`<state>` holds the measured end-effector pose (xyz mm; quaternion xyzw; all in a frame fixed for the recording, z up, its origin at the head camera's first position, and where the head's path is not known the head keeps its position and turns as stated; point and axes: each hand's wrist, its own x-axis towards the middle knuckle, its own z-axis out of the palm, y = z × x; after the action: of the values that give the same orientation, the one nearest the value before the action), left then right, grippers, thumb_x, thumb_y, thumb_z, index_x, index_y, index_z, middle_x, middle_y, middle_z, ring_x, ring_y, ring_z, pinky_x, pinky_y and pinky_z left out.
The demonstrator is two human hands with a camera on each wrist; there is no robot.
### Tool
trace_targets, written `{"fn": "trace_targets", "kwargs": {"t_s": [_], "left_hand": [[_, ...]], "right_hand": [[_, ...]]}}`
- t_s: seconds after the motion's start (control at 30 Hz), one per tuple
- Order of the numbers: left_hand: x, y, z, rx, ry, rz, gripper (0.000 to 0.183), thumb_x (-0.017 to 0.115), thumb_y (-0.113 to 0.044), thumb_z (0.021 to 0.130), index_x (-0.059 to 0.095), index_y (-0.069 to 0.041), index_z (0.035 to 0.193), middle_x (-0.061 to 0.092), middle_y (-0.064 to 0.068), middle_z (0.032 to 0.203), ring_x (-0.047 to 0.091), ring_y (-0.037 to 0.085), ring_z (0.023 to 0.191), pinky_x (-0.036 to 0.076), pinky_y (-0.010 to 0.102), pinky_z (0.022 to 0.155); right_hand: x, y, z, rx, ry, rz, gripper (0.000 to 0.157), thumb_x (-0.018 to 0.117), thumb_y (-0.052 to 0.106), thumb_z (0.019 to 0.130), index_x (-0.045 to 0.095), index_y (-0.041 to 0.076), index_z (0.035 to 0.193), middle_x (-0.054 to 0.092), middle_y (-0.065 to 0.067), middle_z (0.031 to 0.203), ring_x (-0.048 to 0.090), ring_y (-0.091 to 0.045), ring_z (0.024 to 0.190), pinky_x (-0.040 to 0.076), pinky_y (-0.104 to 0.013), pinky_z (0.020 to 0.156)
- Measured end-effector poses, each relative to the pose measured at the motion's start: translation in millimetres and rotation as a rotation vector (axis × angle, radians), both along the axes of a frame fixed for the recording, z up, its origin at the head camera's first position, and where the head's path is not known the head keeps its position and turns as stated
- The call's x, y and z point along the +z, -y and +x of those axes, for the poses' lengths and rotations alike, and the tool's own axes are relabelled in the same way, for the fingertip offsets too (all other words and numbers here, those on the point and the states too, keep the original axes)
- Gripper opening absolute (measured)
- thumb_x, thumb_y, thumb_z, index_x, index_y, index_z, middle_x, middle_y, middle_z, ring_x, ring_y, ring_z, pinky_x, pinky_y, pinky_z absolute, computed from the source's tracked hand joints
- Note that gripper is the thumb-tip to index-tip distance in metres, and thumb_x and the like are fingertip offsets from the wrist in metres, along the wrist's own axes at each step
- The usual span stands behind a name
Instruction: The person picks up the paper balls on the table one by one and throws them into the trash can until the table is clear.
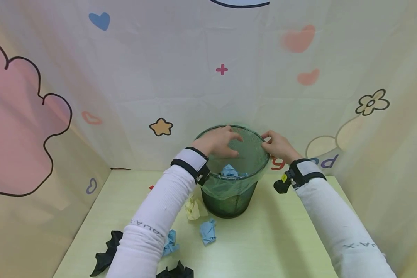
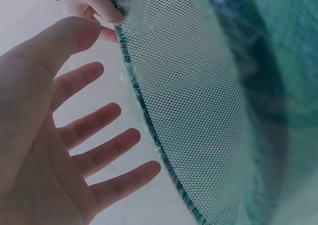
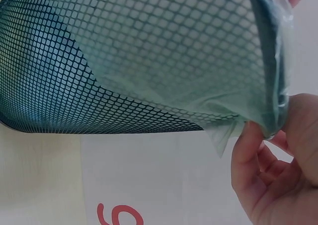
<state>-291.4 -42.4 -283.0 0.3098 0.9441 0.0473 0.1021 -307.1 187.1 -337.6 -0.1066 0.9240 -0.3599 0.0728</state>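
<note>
A dark mesh wastebasket (image 1: pixel 226 207) stands toward the back of the table, with a thin green plastic bag (image 1: pixel 229 190) lining it and folded over its rim. Crumpled blue paper (image 1: pixel 229 170) lies inside. My right hand (image 1: pixel 279 146) pinches the bag at the right side of the rim, fingers curled under the fold in the right wrist view. Above the basket's opening is my left hand (image 1: pixel 221 142), its fingers spread and holding nothing. In the left wrist view the left fingers (image 2: pixel 119 185) are extended beside the rim.
In front of the basket lie crumpled yellow paper (image 1: pixel 192 208) and a blue piece (image 1: pixel 207 231). Another blue piece (image 1: pixel 170 243) is partly behind the left sleeve. Black crumpled pieces (image 1: pixel 107 253) lie nearer the front. A patterned curtain (image 1: pixel 194 77) hangs close behind.
</note>
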Motion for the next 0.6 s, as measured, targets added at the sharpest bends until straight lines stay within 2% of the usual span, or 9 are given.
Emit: {"fn": "trace_targets", "kwargs": {"t_s": [0.23, 0.6], "left_hand": [[0.3, 2, 2.2, -0.01, 0.003, 0.01, 0.053, 0.055, -0.042, 0.089, 0.04, -0.029, 0.139, 0.035, 0.005, 0.141, 0.041, 0.021, 0.125, 0.039, 0.038, 0.098], [0.1, 16, 13.0, -0.05, -0.062, 0.036, 0.054, 0.056, -0.041, 0.089, 0.041, -0.027, 0.138, 0.042, 0.004, 0.135, 0.046, 0.02, 0.118, 0.041, 0.035, 0.095]], "right_hand": [[0.4, 0, 0.6, -0.002, 0.003, -0.002, 0.038, 0.041, 0.012, 0.092, 0.04, -0.001, 0.127, 0.053, -0.026, 0.108, 0.054, -0.02, 0.066, 0.047, -0.029, 0.059], [0.1, 0, -0.1, -0.001, 0.008, -0.01, 0.039, 0.041, 0.013, 0.092, 0.04, -0.001, 0.128, 0.052, -0.026, 0.11, 0.056, -0.025, 0.074, 0.049, -0.032, 0.061]]}}
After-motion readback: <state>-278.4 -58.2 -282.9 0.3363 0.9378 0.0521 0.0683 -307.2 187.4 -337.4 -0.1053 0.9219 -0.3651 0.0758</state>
